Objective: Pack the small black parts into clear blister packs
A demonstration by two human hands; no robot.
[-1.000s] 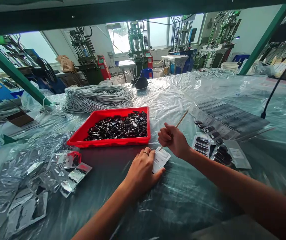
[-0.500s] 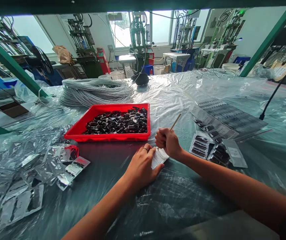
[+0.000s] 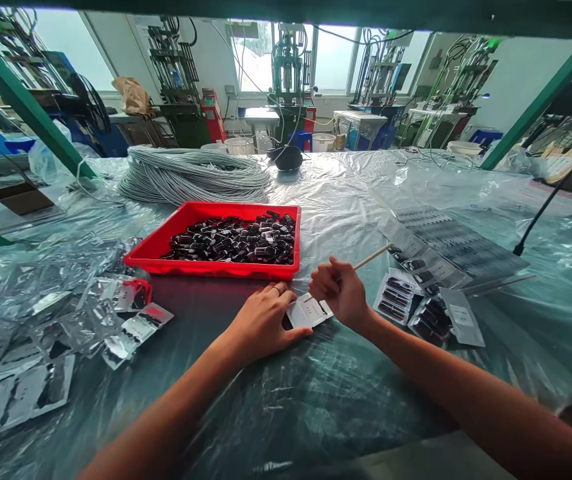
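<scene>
A small white printed packet point(image 3: 310, 311) lies on the plastic-covered table between my hands. My left hand point(image 3: 261, 320) rests at its left edge, fingers lying flat and thumb stretched out along the near side. Just above the packet's right end, my right hand point(image 3: 339, 290) is closed in a fist around a thin wooden stick point(image 3: 373, 256). The stick's long end points up and to the right; its lower end is hard to make out. Beyond the hands stands a red tray point(image 3: 226, 269) filled with small black parts point(image 3: 236, 241).
Silvery clear packets point(image 3: 136, 333) are heaped on the left. At right lie a blister pack of black parts point(image 3: 395, 297), more packets point(image 3: 461, 317) and a stack of printed sheets point(image 3: 456, 237). A grey cable coil point(image 3: 191, 177) sits behind the tray; machines point(image 3: 289, 73) stand beyond the table.
My left hand has slid left, uncovering more of the packet. My right fist has turned, so the stick tips from steep to nearly level toward the right. The camera view has shifted slightly.
</scene>
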